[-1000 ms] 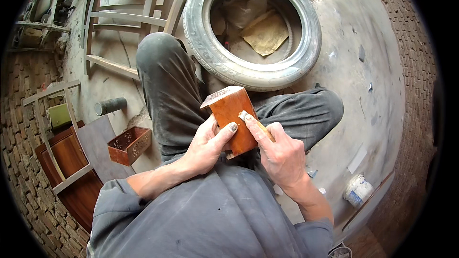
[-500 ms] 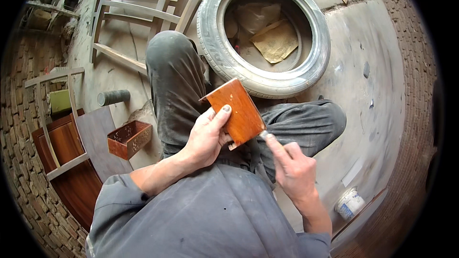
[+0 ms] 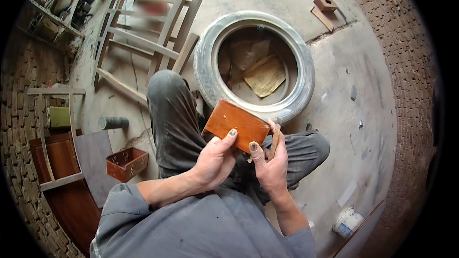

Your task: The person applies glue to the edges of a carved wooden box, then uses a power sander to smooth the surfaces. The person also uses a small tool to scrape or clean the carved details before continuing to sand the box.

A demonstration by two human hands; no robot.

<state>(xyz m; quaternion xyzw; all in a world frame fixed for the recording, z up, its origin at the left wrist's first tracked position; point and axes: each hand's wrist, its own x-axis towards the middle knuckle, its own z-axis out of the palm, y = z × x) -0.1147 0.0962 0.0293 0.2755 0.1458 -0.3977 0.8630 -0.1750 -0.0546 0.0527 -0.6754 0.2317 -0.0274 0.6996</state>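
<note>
A reddish-brown varnished wooden box (image 3: 239, 123), its flat face with a few pale chips turned up, is tilted above my lap. My left hand (image 3: 214, 158) is closed on its near left edge, thumb on the face and fingers underneath. On the right, my right hand (image 3: 275, 169) presses its thumb against the box's near right corner. The same hand keeps a slim wooden-handled tool (image 3: 274, 143) between thumb and fingers, upright beside the box's right edge. The tool's working end is too small to make out.
A tyre (image 3: 204, 62) with yellow paper inside lies ahead of my knees. Wooden frames (image 3: 138, 39) stand far left. Nearer left are an open carved box (image 3: 125, 168) and a grey cylinder (image 3: 114, 123). A white bucket (image 3: 347, 221) sits low right, a wooden block (image 3: 325, 4) far right.
The box has turned so its long side lies more crosswise. My right hand has moved closer to my left, its tool swinging upright and its thumb coming onto the box. The view has tipped up.
</note>
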